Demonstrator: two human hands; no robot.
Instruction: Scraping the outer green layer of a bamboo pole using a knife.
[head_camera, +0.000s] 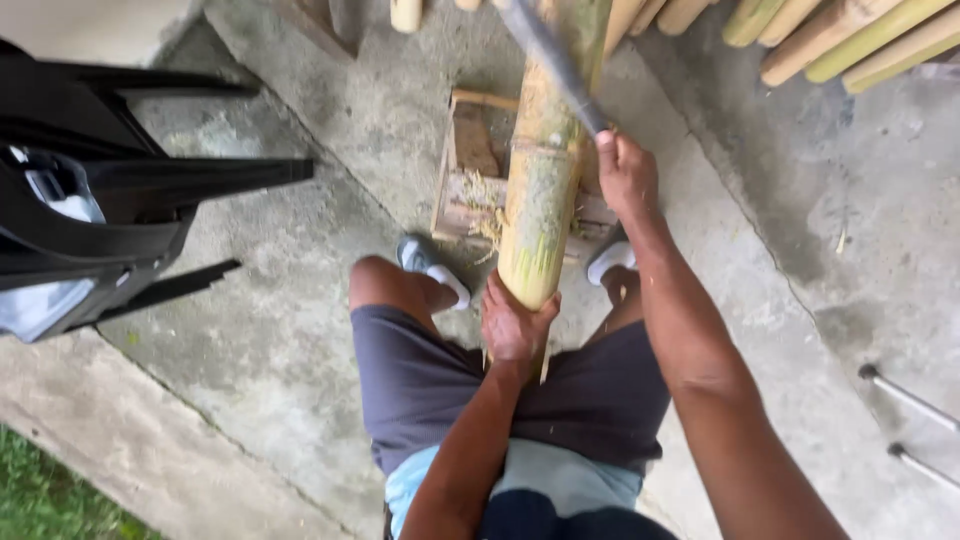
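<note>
From the head camera, the person sits with a thick bamboo pole (541, 190) lying between the knees, its far part resting on a low wooden frame (466, 165) on the concrete floor (300, 330). The left hand (514, 325) has its fingers wrapped around the near end, which steadies the pole. The right hand (626, 176) is clenched on a dark blade (556, 62), raised beside the pole's right side. More poles (850, 35) lie near the floor's far right corner.

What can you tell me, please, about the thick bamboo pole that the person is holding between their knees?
The bamboo pole is thick, yellow-green, with a node ring partway up and scraped, fibrous patches. It leans away from the person over a small wooden frame on the concrete. The left hand cups its near end; the right hand holds a dark tool against it.
</note>
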